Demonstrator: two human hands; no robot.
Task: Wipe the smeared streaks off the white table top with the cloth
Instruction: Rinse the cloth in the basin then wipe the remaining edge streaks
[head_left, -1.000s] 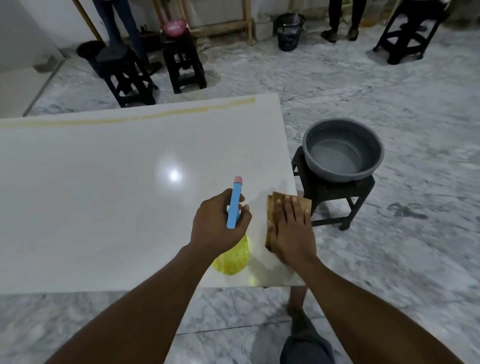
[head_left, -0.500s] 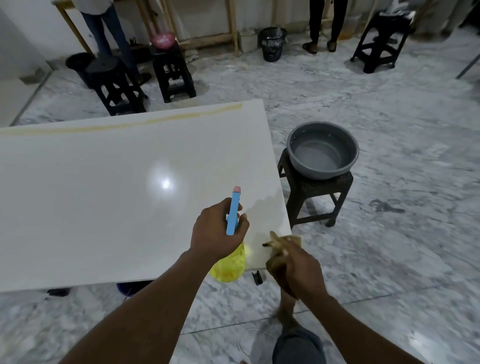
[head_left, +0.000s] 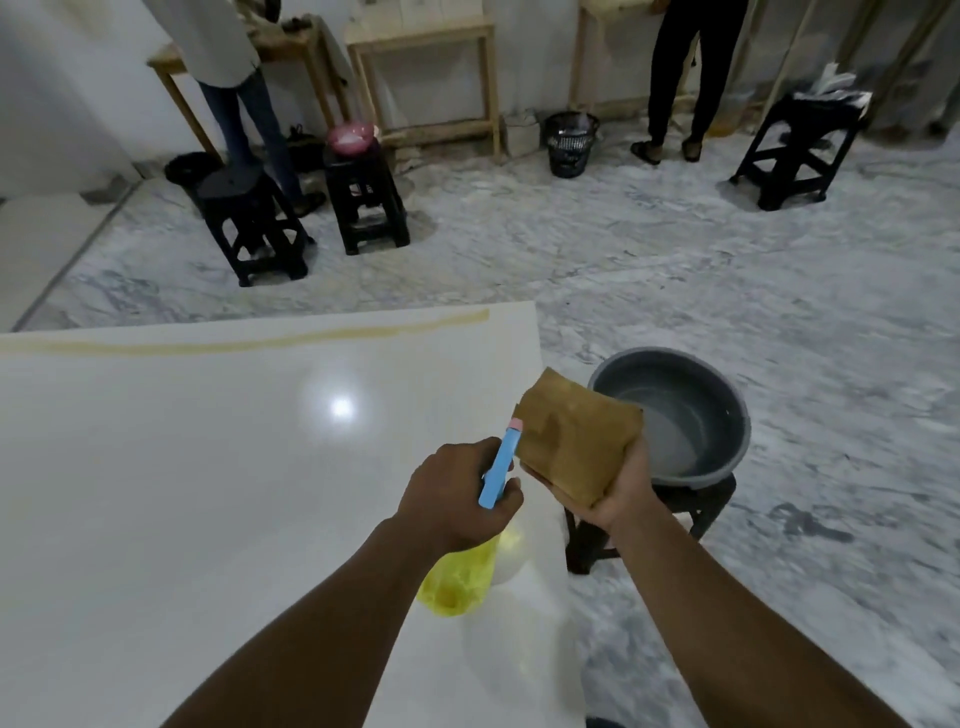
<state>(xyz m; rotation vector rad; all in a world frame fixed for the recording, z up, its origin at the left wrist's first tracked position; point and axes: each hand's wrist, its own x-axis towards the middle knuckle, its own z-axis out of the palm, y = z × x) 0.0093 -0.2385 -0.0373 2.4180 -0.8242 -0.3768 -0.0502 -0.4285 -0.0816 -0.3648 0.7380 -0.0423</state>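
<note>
From the head camera, a white glossy worktop (head_left: 208, 493) fills the lower left, its right edge running down toward the person. A pale yellow-brown streak (head_left: 291, 339) runs along the far edge, ending short of the far right corner. A bright spot of reflected light sits near the middle of the surface.

The left hand (head_left: 457, 493) is closed around the neck of a spray bottle (head_left: 460, 579), held above the worktop near its right edge. The bottle's yellow body hangs below the hand, and its blue trigger head (head_left: 500, 467) with a pink tip points up and away from the person.

The right hand (head_left: 621, 491) is turned palm up, its fingers curled around a folded brown cloth (head_left: 576, 439). The cloth is lifted clear of the worktop, held just past the right edge and just beside the pink tip of the sprayer.

Beside the right edge of the worktop, a grey basin (head_left: 696, 405) sits on a black stool (head_left: 691, 506) on the marble floor (head_left: 779, 291). The cloth and right hand cover part of the basin's near left rim.

Farther back stand more black stools (head_left: 249, 228), one carrying a pink bowl (head_left: 350, 136), plus a black mesh bin (head_left: 570, 143) and wooden tables (head_left: 421, 31). Two people stand by them, seen from the waist down.
</note>
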